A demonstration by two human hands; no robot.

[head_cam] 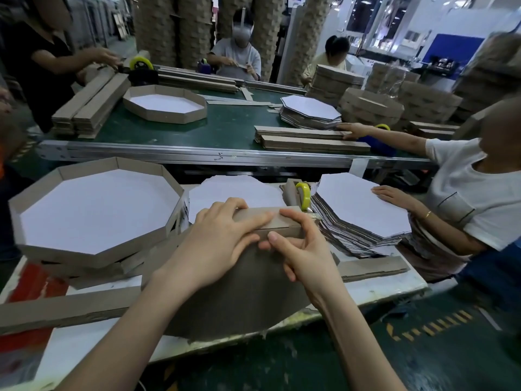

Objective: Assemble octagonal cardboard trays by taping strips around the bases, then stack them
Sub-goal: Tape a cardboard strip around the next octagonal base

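Here the half-built tray stands tilted on its edge at the near side of the table [380, 289], the brown underside of the base [239, 292] facing the camera and the strip [279, 221] running along its upper edge. The left hand [222, 235] lies across the strip with fingers fairly straight, pressing it flat against the base and not clamping it. The right hand [301, 249] pinches the strip just beside it, index finger hooked over the top and thumb on the near face, where a thin seam line shows.

Judging by the material, this is light corrugated board: stiff across the flat base, but the thin strip probably creases easily and springs away from each corner until it is taped. It is likely best held along the rim near the seam, with flat pressure, since a hard pinch would dent the board.

The tape dispenser [303, 194] with its yellow wheel sits just behind the hands. To the left, 1 finished tray [93, 210] tops a low stack, and blank octagons [363, 210] are piled to the right
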